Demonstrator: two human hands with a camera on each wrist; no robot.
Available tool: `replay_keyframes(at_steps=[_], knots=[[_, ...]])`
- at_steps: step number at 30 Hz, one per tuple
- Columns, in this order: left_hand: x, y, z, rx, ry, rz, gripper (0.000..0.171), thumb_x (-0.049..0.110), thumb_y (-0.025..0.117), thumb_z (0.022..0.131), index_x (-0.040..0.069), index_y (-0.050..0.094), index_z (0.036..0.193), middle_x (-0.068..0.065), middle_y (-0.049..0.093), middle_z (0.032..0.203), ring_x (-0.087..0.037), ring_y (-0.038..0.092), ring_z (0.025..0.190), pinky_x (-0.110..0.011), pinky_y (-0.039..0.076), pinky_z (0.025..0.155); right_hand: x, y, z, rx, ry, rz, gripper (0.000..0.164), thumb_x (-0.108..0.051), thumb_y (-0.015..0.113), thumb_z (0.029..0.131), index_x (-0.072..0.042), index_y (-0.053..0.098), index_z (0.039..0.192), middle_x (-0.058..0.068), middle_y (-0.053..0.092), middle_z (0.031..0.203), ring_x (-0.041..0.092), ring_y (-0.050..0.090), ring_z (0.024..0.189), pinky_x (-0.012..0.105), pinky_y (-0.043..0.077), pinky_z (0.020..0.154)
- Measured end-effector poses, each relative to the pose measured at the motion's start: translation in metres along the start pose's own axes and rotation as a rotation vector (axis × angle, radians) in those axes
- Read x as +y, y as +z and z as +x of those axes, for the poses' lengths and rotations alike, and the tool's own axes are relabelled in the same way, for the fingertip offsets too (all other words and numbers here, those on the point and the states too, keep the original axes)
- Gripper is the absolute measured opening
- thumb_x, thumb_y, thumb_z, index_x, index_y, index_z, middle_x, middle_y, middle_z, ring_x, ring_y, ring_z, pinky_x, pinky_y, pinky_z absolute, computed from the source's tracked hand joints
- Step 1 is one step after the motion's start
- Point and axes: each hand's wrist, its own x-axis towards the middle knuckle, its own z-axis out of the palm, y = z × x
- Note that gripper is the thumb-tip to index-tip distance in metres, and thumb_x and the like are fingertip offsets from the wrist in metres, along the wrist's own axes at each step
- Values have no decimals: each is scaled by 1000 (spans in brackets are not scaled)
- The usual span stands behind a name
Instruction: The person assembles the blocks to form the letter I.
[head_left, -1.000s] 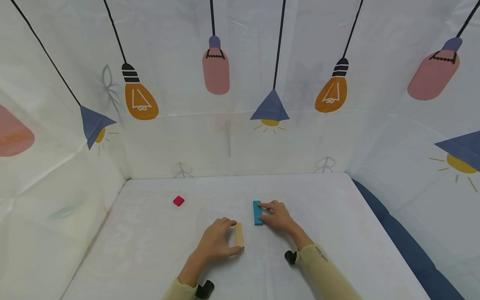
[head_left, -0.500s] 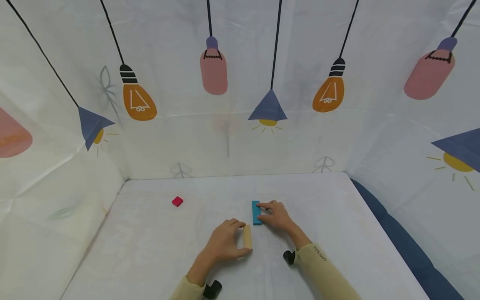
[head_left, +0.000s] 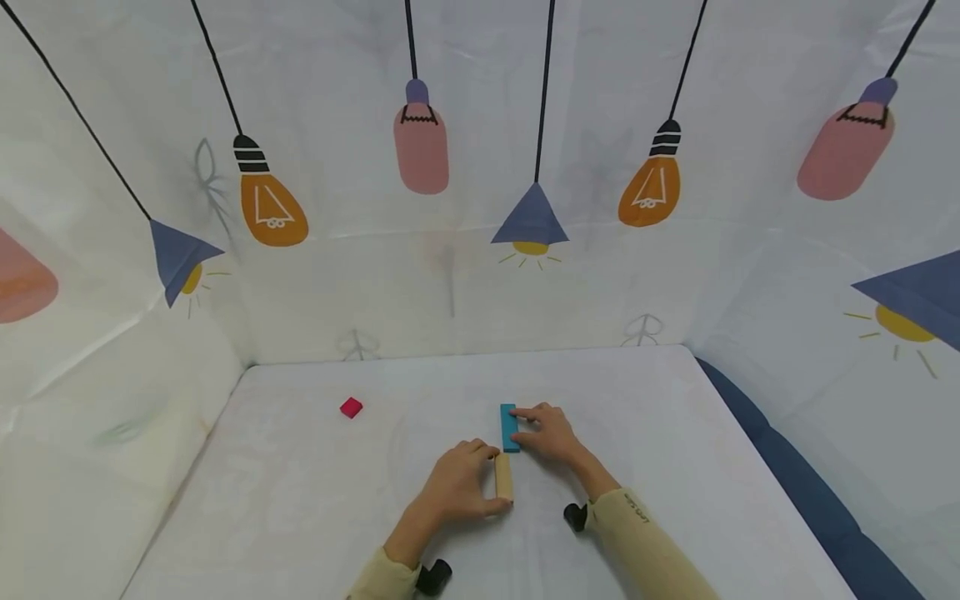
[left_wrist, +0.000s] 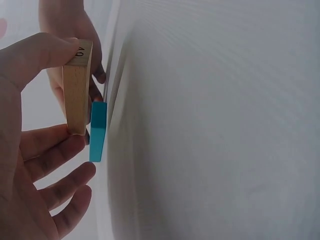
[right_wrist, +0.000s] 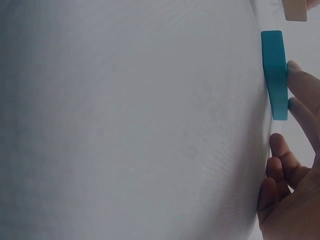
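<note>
My left hand (head_left: 459,483) pinches a plain wooden block (head_left: 504,477) by its two ends, between thumb and fingers. Dark printed marks show on the end of it by the thumb in the left wrist view. Just beyond it lies a flat blue block (head_left: 509,427) on the table, nearly in line with the wooden one. The thumb and forefinger of my right hand (head_left: 552,435) rest on the blue block along its right side. In the right wrist view, the other fingers (right_wrist: 279,145) sit low beside the blue block (right_wrist: 275,77).
A small red block (head_left: 351,407) lies at the back left of the white table (head_left: 300,500). White cloth walls (head_left: 375,275) printed with lamps rise behind and at both sides. Dark blue material (head_left: 795,467) runs along the right edge.
My left hand has carried the wooden block to the right, up to the near end of the blue block. The right hand stays on the blue block. The head view has shifted slightly.
</note>
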Motion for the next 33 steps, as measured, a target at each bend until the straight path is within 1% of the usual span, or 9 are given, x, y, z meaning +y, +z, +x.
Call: replay_keyframes(at_steps=[3,8,13,19,23,26,33], knots=[[2,2,3,-9,3,3,71,61,74,72,13,63,122,4,61,109,-13,57,96,-31,49,80,1,0,0,1,-10,-15,46,-33,78,82,-18,68,125,4,60,99,22,49,90,41,42,77],[3,1,9,-33,3,3,70,61,74,73,13,63,123,4,60,110,-13,57,96,-30,49,79,1,-2,3,12,-41,-35,46,-32,78,82,-17,68,125,4,60,97,21,49,88,40,42,76],[2,5,14,-44,12,12,70,62,72,74,14,63,124,4,60,110,-12,57,96,-29,50,78,-1,-4,3,17,-49,-25,46,-31,78,82,-16,68,124,5,60,98,22,50,88,41,42,76],[2,11,12,-64,14,3,71,64,71,74,14,64,124,4,60,109,-12,58,94,-29,50,77,-1,0,-1,-5,-24,-14,46,-31,78,82,-18,68,125,4,59,97,21,49,89,39,41,76],[3,13,11,-53,17,10,71,64,72,73,14,64,124,4,60,108,-12,58,94,-29,50,77,-1,1,-4,8,-40,-5,46,-29,78,82,-16,68,125,5,59,96,21,48,87,39,40,75],[4,13,12,-46,20,12,70,63,72,73,14,64,123,5,61,108,-12,58,94,-29,50,77,0,1,-4,15,-39,4,45,-29,79,82,-16,68,124,4,58,95,20,47,87,39,40,75],[6,10,15,-56,14,10,71,62,72,75,12,64,124,2,62,110,-13,59,95,-29,50,78,0,0,-2,9,-20,18,46,-31,79,81,-18,68,124,3,59,97,20,48,89,39,40,76]])
